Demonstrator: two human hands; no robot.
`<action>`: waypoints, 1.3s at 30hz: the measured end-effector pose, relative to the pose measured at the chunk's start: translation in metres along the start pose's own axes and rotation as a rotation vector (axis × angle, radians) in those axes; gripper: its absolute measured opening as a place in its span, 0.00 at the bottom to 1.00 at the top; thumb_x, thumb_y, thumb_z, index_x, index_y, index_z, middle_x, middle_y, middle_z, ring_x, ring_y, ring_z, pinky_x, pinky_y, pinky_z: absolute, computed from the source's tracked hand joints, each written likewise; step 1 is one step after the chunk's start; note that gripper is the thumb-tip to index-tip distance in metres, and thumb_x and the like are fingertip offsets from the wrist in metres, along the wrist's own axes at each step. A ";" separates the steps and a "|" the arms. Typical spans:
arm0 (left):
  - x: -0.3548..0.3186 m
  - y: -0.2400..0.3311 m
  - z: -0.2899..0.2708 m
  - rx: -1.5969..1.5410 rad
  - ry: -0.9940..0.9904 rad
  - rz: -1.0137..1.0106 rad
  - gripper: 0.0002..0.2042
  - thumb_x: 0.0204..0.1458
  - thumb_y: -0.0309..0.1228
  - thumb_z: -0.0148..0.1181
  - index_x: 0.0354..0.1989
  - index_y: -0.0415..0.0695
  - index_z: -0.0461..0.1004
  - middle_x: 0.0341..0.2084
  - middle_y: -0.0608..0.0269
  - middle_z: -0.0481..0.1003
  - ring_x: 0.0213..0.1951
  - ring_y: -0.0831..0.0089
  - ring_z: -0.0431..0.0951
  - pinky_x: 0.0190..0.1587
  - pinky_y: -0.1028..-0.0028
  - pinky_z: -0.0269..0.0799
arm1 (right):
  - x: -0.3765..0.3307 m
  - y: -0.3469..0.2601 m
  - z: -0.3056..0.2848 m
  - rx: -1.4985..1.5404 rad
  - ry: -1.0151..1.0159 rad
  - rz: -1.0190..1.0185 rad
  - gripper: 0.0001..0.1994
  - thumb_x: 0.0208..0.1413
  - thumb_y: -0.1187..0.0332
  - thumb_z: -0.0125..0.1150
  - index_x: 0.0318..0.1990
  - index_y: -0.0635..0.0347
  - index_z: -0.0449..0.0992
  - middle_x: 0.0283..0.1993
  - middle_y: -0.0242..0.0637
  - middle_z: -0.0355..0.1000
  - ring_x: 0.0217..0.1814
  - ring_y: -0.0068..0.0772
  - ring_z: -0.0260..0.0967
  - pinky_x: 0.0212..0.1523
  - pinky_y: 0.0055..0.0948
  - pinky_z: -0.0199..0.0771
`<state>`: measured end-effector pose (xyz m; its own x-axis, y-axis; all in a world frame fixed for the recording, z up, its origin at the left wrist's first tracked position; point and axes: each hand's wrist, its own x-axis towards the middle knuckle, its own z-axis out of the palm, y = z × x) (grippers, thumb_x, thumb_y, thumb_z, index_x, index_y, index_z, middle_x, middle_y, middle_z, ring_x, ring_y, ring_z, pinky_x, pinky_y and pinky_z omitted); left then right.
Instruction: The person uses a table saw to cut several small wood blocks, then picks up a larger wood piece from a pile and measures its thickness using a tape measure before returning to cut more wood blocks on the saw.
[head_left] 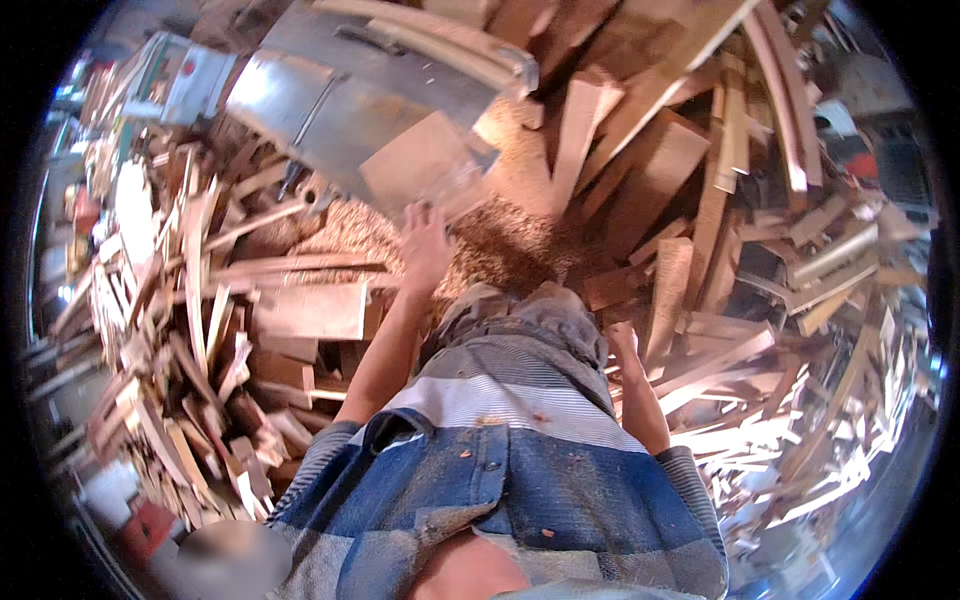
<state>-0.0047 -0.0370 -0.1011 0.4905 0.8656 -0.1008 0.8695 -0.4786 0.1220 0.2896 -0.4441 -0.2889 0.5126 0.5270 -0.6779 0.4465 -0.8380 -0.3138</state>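
A flat, light brown wooden board (pixel 408 160) lies on the near end of a grey metal machine table (pixel 350 110). My left hand (pixel 426 245) reaches forward to the board's near edge, fingers stretched out and lying against the wood; slight blur hides the exact contact. A smaller, blurred piece of wood (pixel 468 195) sits at the board's right corner. My right hand (pixel 623 342) hangs low beside my right thigh, close to an upright wooden offcut (pixel 670 285). Its fingers are mostly turned out of sight.
Sawdust and shavings (pixel 500 235) heap up below the table. Long planks (pixel 665 80) lean at the front right. Stacked blocks (pixel 310 310) and a pile of thin offcuts (pixel 190 400) crowd my left; more scrap strips (pixel 790 430) spread at my right. Curved wooden strips (pixel 440 45) rest across the table.
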 end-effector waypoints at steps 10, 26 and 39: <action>-0.016 -0.026 0.012 -0.079 0.134 -0.021 0.28 0.50 0.31 0.67 0.61 0.40 0.69 0.64 0.41 0.67 0.70 0.42 0.63 0.66 0.49 0.66 | -0.092 -0.141 -0.064 0.806 -0.062 -0.463 0.18 0.63 0.55 0.56 0.42 0.63 0.81 0.36 0.37 0.79 0.39 0.25 0.72 0.37 0.35 0.73; -0.017 0.000 0.015 -0.250 0.269 -0.153 0.30 0.42 0.34 0.73 0.57 0.42 0.72 0.64 0.43 0.66 0.70 0.42 0.61 0.68 0.52 0.61 | 0.042 -0.057 -0.123 0.188 -0.281 -0.204 0.10 0.64 0.62 0.59 0.43 0.59 0.80 0.32 0.33 0.76 0.30 0.22 0.68 0.30 0.28 0.69; 0.005 -0.005 0.015 -0.313 0.101 -0.555 0.51 0.29 0.46 0.82 0.68 0.51 0.64 0.73 0.36 0.51 0.65 0.30 0.61 0.67 0.47 0.64 | 0.150 -0.199 -0.194 0.593 -0.693 -0.287 0.09 0.67 0.64 0.60 0.40 0.60 0.76 0.31 0.32 0.73 0.25 0.18 0.64 0.23 0.21 0.63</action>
<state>-0.0059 -0.0327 -0.1171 -0.0490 0.9889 -0.1400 0.9269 0.0973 0.3626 0.4196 -0.1706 -0.1991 -0.1919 0.6821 -0.7056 -0.0539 -0.7252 -0.6864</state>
